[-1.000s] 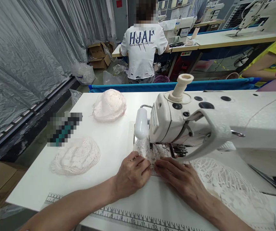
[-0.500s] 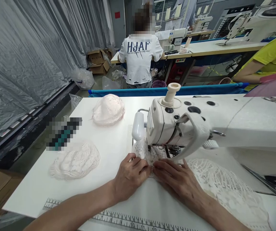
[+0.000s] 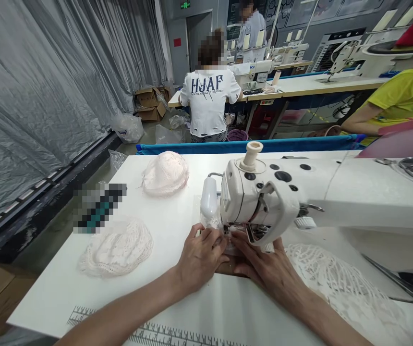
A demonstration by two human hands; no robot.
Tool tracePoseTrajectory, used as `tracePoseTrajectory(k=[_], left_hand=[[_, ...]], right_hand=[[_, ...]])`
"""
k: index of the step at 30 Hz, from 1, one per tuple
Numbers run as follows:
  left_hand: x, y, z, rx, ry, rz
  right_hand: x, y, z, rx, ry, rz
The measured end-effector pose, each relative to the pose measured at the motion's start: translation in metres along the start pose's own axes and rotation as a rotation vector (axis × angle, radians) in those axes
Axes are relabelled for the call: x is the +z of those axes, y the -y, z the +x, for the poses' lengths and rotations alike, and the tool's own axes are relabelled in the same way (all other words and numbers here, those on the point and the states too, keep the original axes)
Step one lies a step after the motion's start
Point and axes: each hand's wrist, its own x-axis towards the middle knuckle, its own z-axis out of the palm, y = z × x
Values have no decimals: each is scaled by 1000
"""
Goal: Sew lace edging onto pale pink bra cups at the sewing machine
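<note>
Beneath the head of a white sewing machine [image 3: 242,192] lies a strip of white lace [image 3: 212,220], mostly covered by my fingers. My left hand [image 3: 201,257] has its fingers curled and pressed together on the lace, just left of the needle area. On the other side, my right hand [image 3: 269,264] lies with fingers stretched forward over the lace by the presser foot and the thumb apart. The fingertips of both hands are partly hidden under the machine head. A brown patch [image 3: 230,268] shows on the table between my hands.
A pale pink padded cup [image 3: 165,174] and a folded lace piece [image 3: 116,247] lie left. More lace [image 3: 350,283] spreads right, beside scissors [image 3: 401,278]. A printed ruler [image 3: 177,336] runs along the near edge. Co-workers sit beyond the blue cloth barrier [image 3: 249,145].
My view has tilted up slightly, so the scene sits lower. The right thumb has spread away from the fingers. Less lace shows in front of the needle, and a brown patch now appears between my hands.
</note>
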Motion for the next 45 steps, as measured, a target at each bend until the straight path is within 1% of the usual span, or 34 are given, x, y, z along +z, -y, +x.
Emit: tracePoseTrajectory(k=[6,11,17,23,27,32,36,41,45], left_hand=[[1,0,0,13,-29,0],[-2,-4,-2,35,-19,48],[-1,-5,-4,56,-42,92],[2,-7,-5,95,-82,158],[2,-8,-6,112,-128,206],[3,-7,-6,105,-142,225],[4,-5,-4,92,-127,188],[2,-4,-2,47,-85,154],[2,-2,-1,43,-71,107]], right_hand=[[-1,2,0,1,28,-34],[-3,5,-5,-30,30,13],[-5,10,-9,-65,7,49],[-7,10,-8,-61,9,31],[-7,11,-7,-42,-9,61],[-6,12,-7,-21,-25,58],[-5,10,-6,-6,-26,12],[-3,10,-6,56,-66,18],[-2,7,-8,75,-97,0]])
